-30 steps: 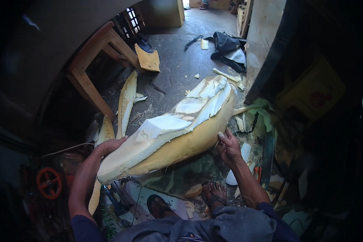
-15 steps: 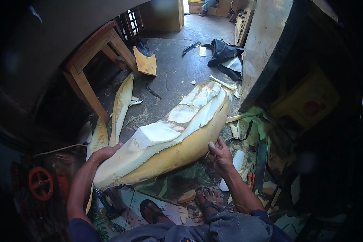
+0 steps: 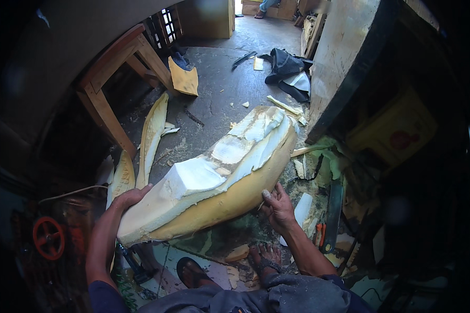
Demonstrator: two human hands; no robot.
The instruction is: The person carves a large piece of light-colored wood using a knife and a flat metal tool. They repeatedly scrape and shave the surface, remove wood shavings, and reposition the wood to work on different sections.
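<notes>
A large padded foam piece point(image 3: 219, 198), yellow below with rough white cut layers on top, lies diagonally in front of me. My left hand point(image 3: 133, 195) grips it along the left side near its near end, fingers mostly hidden. My right hand point(image 3: 277, 208) holds its lower right edge, thumb showing and some fingertips tucked at the foam. Long foam strips point(image 3: 151, 141) lie to the left. A white foam roll point(image 3: 302, 211), orange-handled tools point(image 3: 321, 235) and a long dark blade-like strip point(image 3: 333, 219) are beside my right hand.
A wooden stool point(image 3: 102, 99) stands left; a yellow offcut point(image 3: 184, 78) lies beside it. A black fabric heap point(image 3: 287, 73) is by a wooden panel point(image 3: 337, 62) on the right. A red handwheel point(image 3: 48, 239) is lower left. Another person's foot point(image 3: 260, 14) shows at the back.
The foam piece and both hands have shifted slightly down and left in view, with both hands still holding it. The surrounding scene has shifted a little too, as my head moved.
</notes>
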